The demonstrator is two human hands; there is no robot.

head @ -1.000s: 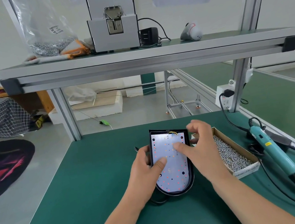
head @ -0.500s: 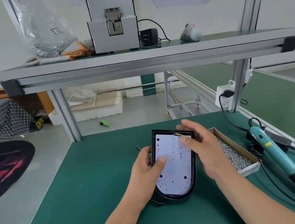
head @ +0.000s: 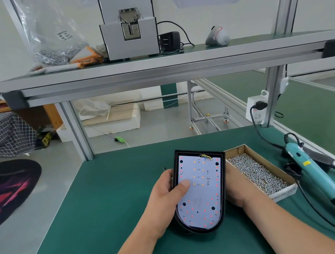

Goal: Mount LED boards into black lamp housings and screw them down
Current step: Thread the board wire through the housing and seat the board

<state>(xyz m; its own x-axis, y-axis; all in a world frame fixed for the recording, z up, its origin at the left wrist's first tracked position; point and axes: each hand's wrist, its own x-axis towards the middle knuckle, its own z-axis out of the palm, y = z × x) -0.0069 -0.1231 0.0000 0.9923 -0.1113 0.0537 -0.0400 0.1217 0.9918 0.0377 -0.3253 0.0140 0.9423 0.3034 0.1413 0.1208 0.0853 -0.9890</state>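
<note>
Right hand (head: 237, 190) slid behind black rounded plastic housing (head: 223, 183), grip unclear; left hand (head: 165, 194) clasps housing, thumb on white LED board (head: 203, 186)

Right grip (head: 238, 192): only the wrist and the heel of the palm show between housing (head: 224, 183) and box (head: 284, 192). Its fingers are hidden behind the housing, so whether they hold it cannot be told. Left grip (head: 167, 193): fingertips hidden behind the housing's left wall. Screwdriver (head: 311, 173): dark lower end cut off by the right edge. Bag (head: 52, 31): top cut off by the upper edge, label (head: 64, 35) too small to read. Screws (head: 257, 172): too small to tell singly.
</note>
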